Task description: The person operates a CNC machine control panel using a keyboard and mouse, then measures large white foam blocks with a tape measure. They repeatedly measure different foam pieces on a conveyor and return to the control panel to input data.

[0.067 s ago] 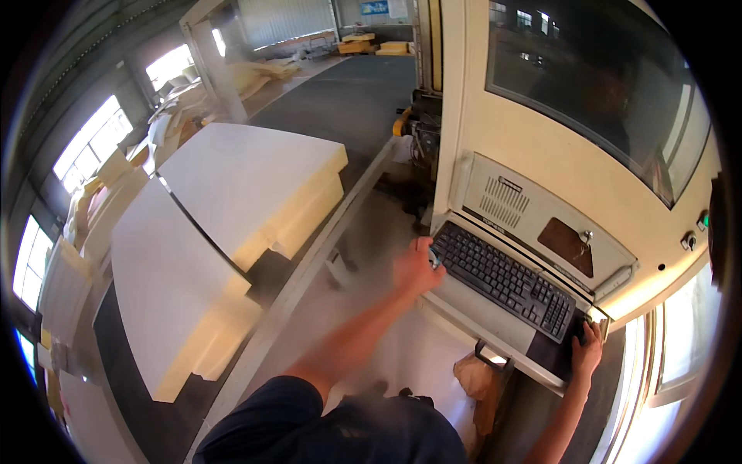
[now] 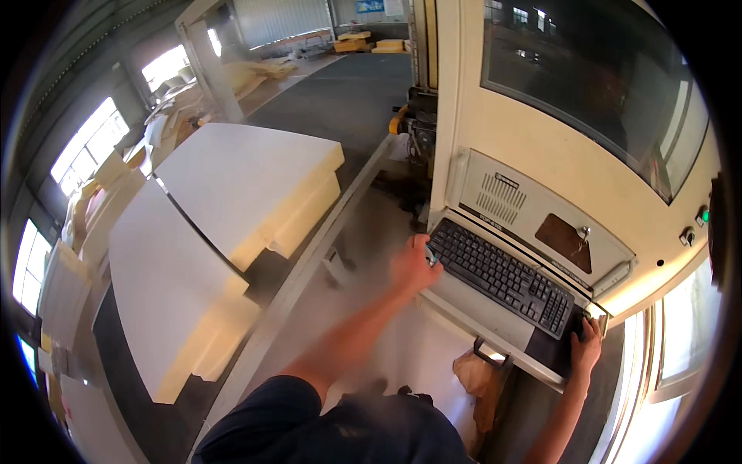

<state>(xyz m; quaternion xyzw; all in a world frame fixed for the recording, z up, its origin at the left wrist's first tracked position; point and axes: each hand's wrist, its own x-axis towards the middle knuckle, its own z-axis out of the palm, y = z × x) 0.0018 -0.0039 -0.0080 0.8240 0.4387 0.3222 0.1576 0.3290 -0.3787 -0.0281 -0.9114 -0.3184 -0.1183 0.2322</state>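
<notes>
A black keyboard (image 2: pixel 502 280) lies on the pull-out tray (image 2: pixel 471 313) of a cream machine cabinet. My left hand (image 2: pixel 413 263) is closed at the keyboard's left end, its fingers curled round a small grey-blue thing (image 2: pixel 430 256) that is mostly hidden. At the other end, my right hand (image 2: pixel 586 346) rests with bent fingers over a dark computer mouse (image 2: pixel 577 323), largely covered, on a black mat (image 2: pixel 547 357).
Above the keyboard is a dark screen (image 2: pixel 587 85) behind glass. To the left, two thick foam blocks (image 2: pixel 247 178) lie on a dark table (image 2: pixel 124 363) with a pale metal edge rail. Crumpled brown paper (image 2: pixel 473 379) is below the tray. More foam (image 2: pixel 100 209) is stacked by the windows.
The whole view has shifted very slightly. Both hands keep their places at the keyboard and the mouse.
</notes>
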